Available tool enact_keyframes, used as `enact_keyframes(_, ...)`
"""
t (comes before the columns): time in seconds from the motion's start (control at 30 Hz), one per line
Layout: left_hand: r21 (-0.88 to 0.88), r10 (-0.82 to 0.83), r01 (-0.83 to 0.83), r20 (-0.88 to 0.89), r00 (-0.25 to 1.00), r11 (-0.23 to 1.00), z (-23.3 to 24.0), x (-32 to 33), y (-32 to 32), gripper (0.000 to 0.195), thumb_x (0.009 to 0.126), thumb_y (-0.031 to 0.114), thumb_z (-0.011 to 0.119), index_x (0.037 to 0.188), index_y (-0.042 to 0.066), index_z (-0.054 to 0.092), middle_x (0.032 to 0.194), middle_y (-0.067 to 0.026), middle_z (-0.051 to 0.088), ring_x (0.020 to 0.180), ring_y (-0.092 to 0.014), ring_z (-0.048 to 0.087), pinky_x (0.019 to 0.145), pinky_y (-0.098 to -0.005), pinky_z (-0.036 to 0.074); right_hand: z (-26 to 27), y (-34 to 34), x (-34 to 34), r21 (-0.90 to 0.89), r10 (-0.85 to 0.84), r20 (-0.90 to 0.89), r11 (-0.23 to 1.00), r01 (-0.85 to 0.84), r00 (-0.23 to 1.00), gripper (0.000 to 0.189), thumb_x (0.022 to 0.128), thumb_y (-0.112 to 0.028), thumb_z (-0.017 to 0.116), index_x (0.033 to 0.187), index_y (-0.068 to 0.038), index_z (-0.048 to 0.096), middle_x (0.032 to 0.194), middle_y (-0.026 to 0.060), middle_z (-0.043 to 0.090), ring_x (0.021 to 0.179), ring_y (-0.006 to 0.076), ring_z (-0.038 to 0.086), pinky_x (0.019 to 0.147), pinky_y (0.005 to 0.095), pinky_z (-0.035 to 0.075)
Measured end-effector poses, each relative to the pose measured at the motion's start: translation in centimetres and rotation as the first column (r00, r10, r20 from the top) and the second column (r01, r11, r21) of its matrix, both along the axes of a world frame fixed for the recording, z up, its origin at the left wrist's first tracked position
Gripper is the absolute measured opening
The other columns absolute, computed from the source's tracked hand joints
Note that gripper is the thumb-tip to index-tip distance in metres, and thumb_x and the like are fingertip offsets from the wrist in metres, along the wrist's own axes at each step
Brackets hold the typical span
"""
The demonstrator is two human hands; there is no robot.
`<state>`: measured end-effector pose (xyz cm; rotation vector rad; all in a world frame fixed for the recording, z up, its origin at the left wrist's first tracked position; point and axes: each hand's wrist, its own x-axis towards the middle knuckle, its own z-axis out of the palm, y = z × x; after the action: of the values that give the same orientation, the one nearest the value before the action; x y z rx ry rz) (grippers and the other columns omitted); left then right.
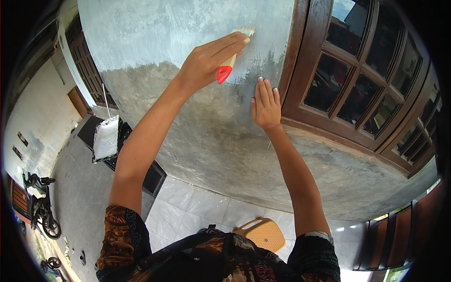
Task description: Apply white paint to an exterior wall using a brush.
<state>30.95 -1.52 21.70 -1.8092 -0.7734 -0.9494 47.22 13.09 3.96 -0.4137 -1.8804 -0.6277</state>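
Observation:
My left hand (208, 60) grips a paintbrush (229, 62) with a cream handle and a red handle end. Its pale, paint-covered bristles point up and right against the cement wall (211, 116). A coat of whitish paint (141, 35) covers the upper wall, ending in a ragged lower border above bare grey cement. Holding nothing, my right hand (267, 104) lies flat on the wall with fingers extended upward. It is just left of the wooden window frame (292, 81) and below the brush. White specks show on its fingertips.
At left, a tray of white paint (106, 137) rests on a dark box-like object (155, 178). A tan plastic stool (264, 234) stands on the tiled floor (208, 204). Glass panes (326, 81) fill the window at right. A motorcycle (42, 208) is parked far left.

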Motion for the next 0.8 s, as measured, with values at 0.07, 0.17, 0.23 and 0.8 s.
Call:
enact_keyframes(0.07,-0.065,0.069,-0.070,-0.023,0.997,0.995,-1.0,-0.3,-0.1,0.046,0.079,0.002,0.073,0.124,0.006,0.063,0.123,-0.0075,0.067,0.114,-0.025,0.064,0.092,-0.0345,0.058,0.1,0.0,0.0,-0.010,0.007,-0.002,1.000,-0.007,1.000,0.050,0.091,-0.020,0.051,0.137,0.001,0.052,0.152,0.0085,0.043,0.142,0.0231,0.038,0.112,0.0417,0.030)
enact_keyframes(0.17,-0.219,0.084,-0.088,-0.025,0.996,0.972,-4.2,-0.6,0.1,0.045,0.080,0.001,0.071,0.124,0.005,0.062,0.125,-0.0082,0.066,0.117,-0.025,0.063,0.092,-0.0350,0.058,0.1,-0.1,0.0,-0.021,0.012,-0.008,1.000,-0.012,1.000,0.050,0.092,-0.019,0.051,0.137,0.001,0.053,0.151,0.0088,0.044,0.142,0.0236,0.039,0.112,0.0419,0.030)
enact_keyframes(0.23,-0.233,0.064,-0.063,-0.006,0.998,0.970,-6.2,-0.8,-0.1,0.044,0.080,0.000,0.071,0.123,0.004,0.063,0.124,-0.0088,0.066,0.117,-0.026,0.063,0.092,-0.0359,0.057,0.0,0.0,-0.1,-0.004,0.009,-0.012,1.000,-0.009,1.000,0.049,0.092,-0.019,0.051,0.137,0.001,0.053,0.151,0.0087,0.044,0.141,0.0237,0.039,0.111,0.0419,0.031)
enact_keyframes(0.8,-0.435,0.057,-0.010,0.095,0.994,0.900,1.1,-2.0,-0.2,0.024,0.093,0.015,0.065,0.114,0.006,0.070,0.105,-0.0113,0.074,0.084,-0.027,0.072,0.069,-0.0348,0.056,-0.2,0.0,-0.1,-0.002,-0.014,-0.011,1.000,0.014,1.000,0.050,0.092,-0.020,0.051,0.137,0.002,0.053,0.150,0.0089,0.045,0.141,0.0235,0.040,0.111,0.0417,0.031)
